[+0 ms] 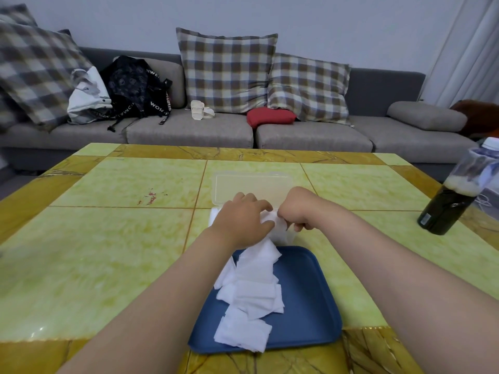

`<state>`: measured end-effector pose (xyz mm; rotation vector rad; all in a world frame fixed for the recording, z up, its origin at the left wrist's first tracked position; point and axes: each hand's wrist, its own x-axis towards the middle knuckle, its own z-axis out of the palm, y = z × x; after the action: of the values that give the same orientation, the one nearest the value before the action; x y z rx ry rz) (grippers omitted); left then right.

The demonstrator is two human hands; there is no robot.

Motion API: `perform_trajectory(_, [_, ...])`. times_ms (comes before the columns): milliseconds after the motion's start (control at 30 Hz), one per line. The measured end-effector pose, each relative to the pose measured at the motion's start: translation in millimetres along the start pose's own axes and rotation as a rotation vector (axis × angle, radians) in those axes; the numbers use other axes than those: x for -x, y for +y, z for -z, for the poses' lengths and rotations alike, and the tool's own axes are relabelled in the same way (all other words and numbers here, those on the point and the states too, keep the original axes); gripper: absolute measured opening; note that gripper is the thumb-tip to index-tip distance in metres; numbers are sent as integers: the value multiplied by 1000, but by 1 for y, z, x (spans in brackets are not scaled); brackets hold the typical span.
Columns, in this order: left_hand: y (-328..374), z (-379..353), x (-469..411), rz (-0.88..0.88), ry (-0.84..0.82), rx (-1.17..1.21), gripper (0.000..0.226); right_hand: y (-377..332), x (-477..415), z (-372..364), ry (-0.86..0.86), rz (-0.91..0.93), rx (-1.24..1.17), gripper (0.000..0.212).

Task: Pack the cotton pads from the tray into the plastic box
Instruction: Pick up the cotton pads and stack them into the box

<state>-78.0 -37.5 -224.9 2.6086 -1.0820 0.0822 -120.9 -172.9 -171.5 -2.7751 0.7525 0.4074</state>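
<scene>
Heaped loosely on the blue tray (310,292), nearest: cotton pads (256,290). Farther on, clutching a wad of them at the open plastic box (253,184): left hand (240,222), right hand (302,209). Could shed trailing pads onto the worktop (121,252) through uneven grip.

White cotton pads (253,290), blue tray (310,300), yellow-green marbled table (121,238), plaid cushions (225,70).

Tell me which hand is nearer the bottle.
Right. The right hand is left of the bottle; the left hand is farther left, beyond it.
</scene>
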Motion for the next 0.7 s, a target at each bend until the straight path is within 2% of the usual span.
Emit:
perform_trajectory(67, [-3, 0, 7, -48, 32, -52, 44, 7, -3, -8, 99, 18, -40, 24])
perform_trajectory(133, [-6, 2, 16, -70, -13, -86, 50, 14, -6, -21, 227, 61, -107, 15])
perform_trajectory(233, [-7, 3, 29, -56, -150, -80, 63, 23, 3, -34, 316, 124, -169, 34])
perform_trajectory(300, [-5, 2, 36, -48, -187, -93, 70, 26, 12, -35, 373, 191, -168, 32])
perform_trajectory(367, [-6, 3, 39, -16, -157, -106, 72, 28, 22, -35, 442, 313, -66, 26])
perform_trajectory(433, [-9, 3, 42, 37, -142, -132, 74, 30, 30, -38, 350, 443, 91, 50])
perform_trajectory(500, [-13, 2, 44, 79, -175, -150, 76, 30, 34, -47, 183, 525, 148, 63])
perform_trajectory(600, [-13, 0, 46, 72, -231, -154, 73, 33, 30, -59, 47, 506, 165, 64])
perform_trajectory(700, [-11, 4, 43, 71, -211, -62, 65, 36, 31, -55, 74, 495, 115, 60])
